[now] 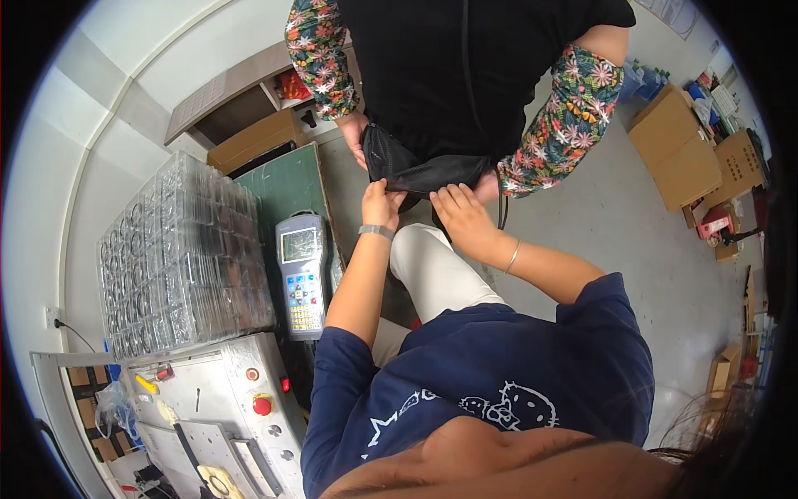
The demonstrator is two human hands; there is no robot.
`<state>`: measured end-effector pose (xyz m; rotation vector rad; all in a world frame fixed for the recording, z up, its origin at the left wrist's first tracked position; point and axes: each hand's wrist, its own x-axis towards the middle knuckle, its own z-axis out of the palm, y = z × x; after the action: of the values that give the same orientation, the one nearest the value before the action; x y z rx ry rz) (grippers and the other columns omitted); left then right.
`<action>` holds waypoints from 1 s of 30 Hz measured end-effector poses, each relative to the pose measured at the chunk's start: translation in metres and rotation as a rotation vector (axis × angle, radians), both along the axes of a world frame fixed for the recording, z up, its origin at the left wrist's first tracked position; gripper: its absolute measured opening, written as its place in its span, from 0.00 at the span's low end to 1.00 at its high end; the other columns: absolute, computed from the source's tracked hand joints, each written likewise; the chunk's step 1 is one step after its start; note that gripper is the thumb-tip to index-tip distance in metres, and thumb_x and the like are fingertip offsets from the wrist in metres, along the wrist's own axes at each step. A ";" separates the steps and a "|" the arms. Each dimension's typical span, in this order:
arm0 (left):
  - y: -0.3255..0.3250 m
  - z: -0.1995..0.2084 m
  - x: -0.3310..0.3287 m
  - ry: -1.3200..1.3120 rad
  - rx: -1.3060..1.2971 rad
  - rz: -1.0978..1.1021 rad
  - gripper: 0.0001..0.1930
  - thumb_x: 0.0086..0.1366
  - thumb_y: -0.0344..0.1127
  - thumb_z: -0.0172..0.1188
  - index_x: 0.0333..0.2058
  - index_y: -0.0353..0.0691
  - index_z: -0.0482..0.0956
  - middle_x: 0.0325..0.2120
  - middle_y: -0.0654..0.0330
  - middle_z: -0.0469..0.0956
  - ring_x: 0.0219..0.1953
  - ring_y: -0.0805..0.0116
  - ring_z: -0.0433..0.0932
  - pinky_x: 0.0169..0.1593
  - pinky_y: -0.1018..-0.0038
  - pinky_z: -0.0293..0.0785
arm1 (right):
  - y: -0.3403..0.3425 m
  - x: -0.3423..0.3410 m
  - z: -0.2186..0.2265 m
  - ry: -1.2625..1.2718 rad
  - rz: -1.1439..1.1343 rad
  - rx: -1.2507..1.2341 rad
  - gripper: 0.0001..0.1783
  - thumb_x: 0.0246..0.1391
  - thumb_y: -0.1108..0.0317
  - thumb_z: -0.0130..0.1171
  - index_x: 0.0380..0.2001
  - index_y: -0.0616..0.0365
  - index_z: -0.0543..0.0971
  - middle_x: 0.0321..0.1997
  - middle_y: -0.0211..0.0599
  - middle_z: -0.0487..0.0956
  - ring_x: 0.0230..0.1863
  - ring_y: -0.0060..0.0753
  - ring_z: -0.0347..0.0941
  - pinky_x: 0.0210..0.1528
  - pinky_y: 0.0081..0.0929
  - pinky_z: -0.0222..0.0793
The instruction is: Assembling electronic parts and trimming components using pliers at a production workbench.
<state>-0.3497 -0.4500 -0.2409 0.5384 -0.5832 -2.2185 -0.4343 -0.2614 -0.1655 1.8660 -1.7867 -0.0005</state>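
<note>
A black mesh cloth (436,173), perhaps a bag, is stretched between me and a co-worker facing me. My left hand (381,206) pinches its lower left edge. My right hand (467,219) grips its near right edge, fingers bent over the fabric and thumb hidden. The co-worker, in floral sleeves (559,125), holds the cloth's far side: one hand (354,137) is at the left corner, the other (487,186) at the right, just beyond my fingers. Folds hide what, if anything, lies inside the cloth.
At my left, a grey handheld controller (301,274) with screen and keypad lies beside a tall stack of clear plastic trays (187,258). Nearer is a white machine with a red button (263,405). Cardboard boxes (677,150) stand at the far right.
</note>
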 end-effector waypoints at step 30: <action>-0.025 0.039 0.022 -0.011 -0.702 -0.261 0.16 0.61 0.20 0.50 0.47 0.42 0.69 0.45 0.58 0.75 0.38 0.66 0.78 0.39 0.72 0.75 | -0.048 -0.017 0.019 -0.254 -0.145 -0.052 0.07 0.45 0.71 0.54 0.29 0.58 0.78 0.30 0.36 0.75 0.36 0.38 0.75 0.35 0.35 0.72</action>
<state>-0.3273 -0.4754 -0.2022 0.1069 -1.4221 -2.0506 -0.4517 -0.3090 -0.1462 1.7592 -2.0688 0.2361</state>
